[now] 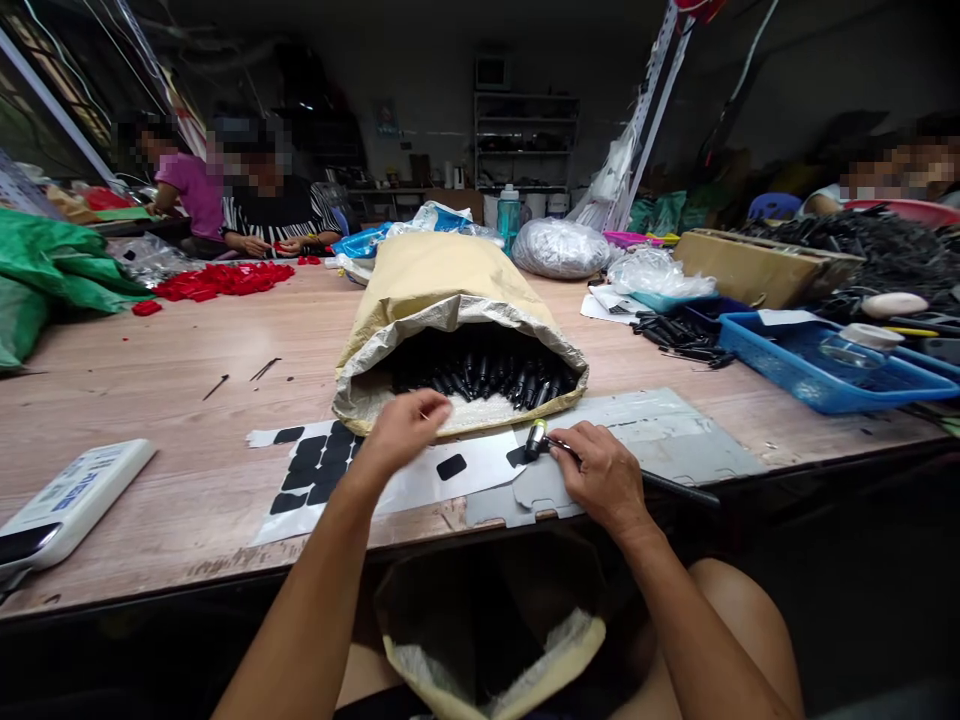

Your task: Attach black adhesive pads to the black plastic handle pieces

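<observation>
An open tan sack (457, 270) lies on the table, its mouth towards me, with many black parts (487, 378) inside. My left hand (409, 428) is at the left of the mouth, fingers pinched together; what they hold, if anything, is too small to tell. My right hand (600, 470) grips a thin black tool (675, 487) whose head, black with a yellow-green part, rests at the edge of a white sheet (409, 490). Black rounded patches (309, 462) stick to the sheet's left part, and a single patch (451, 467) sits near its middle.
Grey card (667, 430) lies under the sheet's right end. A white device (82, 500) is at left, red pieces (225, 280) and green bags (60, 260) behind it. At right are a blue tray (832, 375) and a cardboard box (757, 265). Other people sit across the table.
</observation>
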`<state>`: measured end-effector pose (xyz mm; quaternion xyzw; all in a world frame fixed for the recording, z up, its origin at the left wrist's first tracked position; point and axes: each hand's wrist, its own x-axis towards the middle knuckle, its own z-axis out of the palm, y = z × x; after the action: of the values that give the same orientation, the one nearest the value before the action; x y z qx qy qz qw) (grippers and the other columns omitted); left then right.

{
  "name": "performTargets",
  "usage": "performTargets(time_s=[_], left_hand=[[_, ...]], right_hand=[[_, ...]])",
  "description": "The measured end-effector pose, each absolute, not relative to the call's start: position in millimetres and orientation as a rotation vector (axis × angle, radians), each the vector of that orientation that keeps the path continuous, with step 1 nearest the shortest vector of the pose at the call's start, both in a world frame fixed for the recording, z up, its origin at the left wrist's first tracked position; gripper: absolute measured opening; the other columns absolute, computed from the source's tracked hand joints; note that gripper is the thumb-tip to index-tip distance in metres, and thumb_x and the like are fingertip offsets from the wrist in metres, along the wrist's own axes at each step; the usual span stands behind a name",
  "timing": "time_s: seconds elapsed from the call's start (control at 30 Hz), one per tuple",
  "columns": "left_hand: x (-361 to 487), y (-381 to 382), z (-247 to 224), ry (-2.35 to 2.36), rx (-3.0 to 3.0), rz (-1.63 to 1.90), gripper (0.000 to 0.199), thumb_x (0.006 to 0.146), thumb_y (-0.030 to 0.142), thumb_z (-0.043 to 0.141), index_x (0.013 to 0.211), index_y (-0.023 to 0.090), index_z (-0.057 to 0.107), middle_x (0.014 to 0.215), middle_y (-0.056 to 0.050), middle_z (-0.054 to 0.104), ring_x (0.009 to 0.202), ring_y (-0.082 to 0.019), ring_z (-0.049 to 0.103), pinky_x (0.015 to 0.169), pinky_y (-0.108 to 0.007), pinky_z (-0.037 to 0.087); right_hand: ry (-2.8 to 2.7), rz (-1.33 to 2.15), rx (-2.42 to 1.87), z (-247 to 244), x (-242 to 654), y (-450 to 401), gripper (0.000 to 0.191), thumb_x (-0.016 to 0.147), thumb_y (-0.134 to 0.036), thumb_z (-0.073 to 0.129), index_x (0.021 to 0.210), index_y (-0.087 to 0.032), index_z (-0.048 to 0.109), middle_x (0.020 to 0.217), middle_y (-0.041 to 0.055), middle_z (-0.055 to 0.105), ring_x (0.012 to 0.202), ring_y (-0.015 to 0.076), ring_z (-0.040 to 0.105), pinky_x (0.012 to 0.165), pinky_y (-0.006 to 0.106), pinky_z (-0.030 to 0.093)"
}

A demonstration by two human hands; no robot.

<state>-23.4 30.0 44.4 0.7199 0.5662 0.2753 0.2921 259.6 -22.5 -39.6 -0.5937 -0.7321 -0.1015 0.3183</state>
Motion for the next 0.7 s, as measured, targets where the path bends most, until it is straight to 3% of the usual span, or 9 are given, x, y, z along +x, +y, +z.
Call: performTargets(time_s=[0.1, 0.23, 0.43, 0.57, 0.7], left_hand=[[-44.7, 80.5, 32.2, 2.066, 1.938, 0.844, 0.031, 0.088, 0.022, 0.054, 0.113, 0.019, 0.071, 0.104, -0.010, 0.070, 0.098, -0.028, 0.065, 0.082, -0.036, 0.049], [-62.1, 109.1, 14.4, 2.115, 2.206, 0.516, 0.046, 0.076, 0.007, 0.056, 0.113, 0.026, 0.074, 0.120, -0.010, 0.064, 0.114, -0.033, 0.060, 0.090, -0.040, 0.050], [-70.7, 97.7, 18.6, 2.069, 2.344, 0.295, 0.029, 0.079, 0.019, 0.062, 0.105, 0.026, 0.074, 0.119, -0.010, 0.063, 0.115, -0.035, 0.054, 0.095, -0.045, 0.046], [-53.9, 66.5, 28.9, 1.796, 2.369, 0.545, 0.026, 0.085, 0.031, 0.061, 0.108, 0.024, 0.070, 0.103, -0.006, 0.070, 0.105, -0.031, 0.056, 0.090, -0.042, 0.046], [-21.8, 33.1, 19.2, 1.338, 2.278, 0.681, 0.022, 0.083, 0.033, 0.066, 0.102, 0.024, 0.071, 0.102, -0.003, 0.070, 0.099, -0.024, 0.059, 0.083, -0.034, 0.047]], right_hand=[[-1.930, -0.265, -1.566, -38.7, 259.4, -22.7, 0.017, 0.092, -0.025, 0.060, 0.105, -0.027, 0.071, 0.092, 0.0016, 0.066, 0.091, 0.0204, 0.056, 0.079, 0.032, 0.040], [-1.927, -0.252, -1.572, -37.7, 259.2, -22.9, 0.017, 0.092, -0.025, 0.060, 0.105, -0.027, 0.071, 0.092, 0.0017, 0.066, 0.091, 0.0201, 0.056, 0.079, 0.032, 0.040], [-1.917, -0.232, -1.591, -37.6, 258.1, -22.7, 0.017, 0.092, -0.025, 0.060, 0.105, -0.027, 0.071, 0.092, 0.0014, 0.066, 0.092, 0.0196, 0.056, 0.079, 0.031, 0.040], [-1.915, -0.226, -1.591, -39.0, 258.2, -22.4, 0.017, 0.092, -0.026, 0.060, 0.105, -0.027, 0.071, 0.094, 0.0018, 0.067, 0.092, 0.0197, 0.056, 0.080, 0.031, 0.040], [-1.908, -0.224, -1.591, -39.6, 258.8, -22.9, 0.017, 0.092, -0.026, 0.060, 0.105, -0.027, 0.071, 0.093, 0.0019, 0.067, 0.092, 0.0198, 0.056, 0.080, 0.031, 0.041]])
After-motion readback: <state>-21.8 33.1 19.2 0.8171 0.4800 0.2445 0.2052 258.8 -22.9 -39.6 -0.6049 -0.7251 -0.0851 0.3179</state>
